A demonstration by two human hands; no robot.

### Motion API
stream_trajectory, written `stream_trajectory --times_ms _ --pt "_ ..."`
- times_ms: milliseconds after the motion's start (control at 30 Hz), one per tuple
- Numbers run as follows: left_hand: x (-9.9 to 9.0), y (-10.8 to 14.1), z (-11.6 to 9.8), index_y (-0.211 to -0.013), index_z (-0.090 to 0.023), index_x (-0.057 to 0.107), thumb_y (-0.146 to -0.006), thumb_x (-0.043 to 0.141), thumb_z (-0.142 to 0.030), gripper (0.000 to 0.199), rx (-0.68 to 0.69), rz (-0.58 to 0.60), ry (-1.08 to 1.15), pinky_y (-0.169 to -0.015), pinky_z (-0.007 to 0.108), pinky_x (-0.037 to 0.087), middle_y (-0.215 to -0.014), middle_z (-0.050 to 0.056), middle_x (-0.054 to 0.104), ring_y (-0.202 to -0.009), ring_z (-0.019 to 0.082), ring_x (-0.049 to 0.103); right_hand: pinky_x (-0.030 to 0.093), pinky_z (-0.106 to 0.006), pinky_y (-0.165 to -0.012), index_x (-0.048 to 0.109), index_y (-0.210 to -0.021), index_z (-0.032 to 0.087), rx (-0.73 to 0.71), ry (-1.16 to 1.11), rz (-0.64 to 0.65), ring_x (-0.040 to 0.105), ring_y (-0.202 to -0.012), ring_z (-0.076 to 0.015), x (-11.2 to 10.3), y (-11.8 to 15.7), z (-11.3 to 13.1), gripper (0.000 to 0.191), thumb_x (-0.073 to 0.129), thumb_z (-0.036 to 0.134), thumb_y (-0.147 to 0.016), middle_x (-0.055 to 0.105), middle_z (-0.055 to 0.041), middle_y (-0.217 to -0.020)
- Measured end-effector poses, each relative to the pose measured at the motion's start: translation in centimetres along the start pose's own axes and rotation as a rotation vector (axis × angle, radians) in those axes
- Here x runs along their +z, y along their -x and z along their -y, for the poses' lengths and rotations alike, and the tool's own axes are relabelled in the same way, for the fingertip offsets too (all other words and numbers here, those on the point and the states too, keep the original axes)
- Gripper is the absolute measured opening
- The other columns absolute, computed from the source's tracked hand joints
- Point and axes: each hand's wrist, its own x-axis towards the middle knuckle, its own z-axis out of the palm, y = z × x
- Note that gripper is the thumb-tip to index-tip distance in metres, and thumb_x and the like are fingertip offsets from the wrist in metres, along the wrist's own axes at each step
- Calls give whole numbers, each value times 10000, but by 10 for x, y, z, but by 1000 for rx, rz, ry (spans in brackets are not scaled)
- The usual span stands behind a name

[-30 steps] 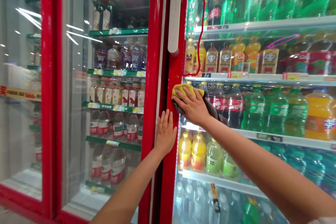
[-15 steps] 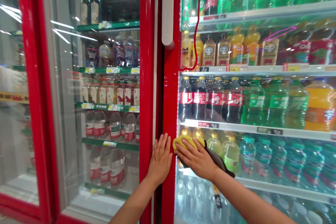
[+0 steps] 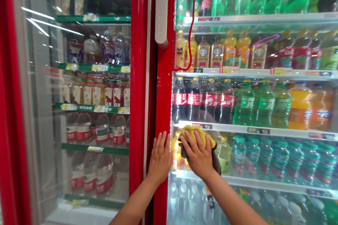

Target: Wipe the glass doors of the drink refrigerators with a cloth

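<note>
Two hands, one cloth. Left hand (image 3: 160,160): laid flat on the red door frame (image 3: 163,95), fingers extended and lying nearly side by side, holding nothing. Right hand (image 3: 199,154): just to its right, apart from it, fingers spread over the yellow cloth (image 3: 190,127), pressing it against the glass door. Cloth shows yellow around the fingertips, dark grey beside the palm and wrist.

Above the left hand, on the same frame: one white handle (image 3: 161,10).

Above the hands, behind the glass, one shelf row, front bottles only: four cola bottles (image 3: 211,100) with red labels, then, further right, three green bottles (image 3: 265,102), then two orange bottles (image 3: 301,105).

Right of the right hand: seven teal-capped bottles (image 3: 280,158) in front; those behind are too crowded to count. Just below the right hand: one hanging tag (image 3: 210,200), partly hidden by the forearm.

Left of the left hand, in the neighbouring cooler, bottom row: three large clear bottles (image 3: 89,172) with red-and-white labels.
</note>
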Motion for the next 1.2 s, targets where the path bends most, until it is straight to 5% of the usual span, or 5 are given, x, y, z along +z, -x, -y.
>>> stream_trajectory --times_ms 300,533,800,1067,1200 --pt "2 -39 -13 -1636 -159 70 -996 490 -214 768 39 -79 41 -1294 504 164 -1670 154 279 -1580 261 147 81 -546 -1274 460 -1523 312 36 27 21 277 -1534 -280 -6 -75 -53 579 553 278 -952 490 -13 -1578" --pt "4 -45 -24 -1636 -161 68 -1002 486 -230 762 42 -106 80 -1303 507 100 -1673 143 269 -1581 256 134 166 -616 -1232 383 -1576 261 223 101 -48 245 -1541 -347 -18 4 -47 688 561 246 -912 505 -98 -1556" --pt "17 -66 -53 -1633 -163 128 -1000 512 -271 748 126 -132 175 -1309 489 46 -1631 125 375 -1589 222 73 132 -565 -1262 432 -1536 354 195 129 61 276 -1533 -296 -21 -47 -81 633 562 285 -920 459 -5 -1596" --pt "24 -74 -82 -1633 -168 122 -1006 477 -245 725 131 -149 243 -1310 471 34 -1652 104 331 -1587 216 82 209 -638 -1213 321 -1598 310 389 176 17 196 -1554 -362 -27 29 -77 768 557 201 -875 406 -75 -1624" --pt "25 -76 -96 -1634 -181 124 -996 498 -235 742 174 -130 255 -1309 476 30 -1661 98 308 -1588 214 70 152 -604 -1244 448 -1530 338 281 167 141 220 -1550 -324 -33 14 -79 688 587 222 -866 442 -32 -1607"
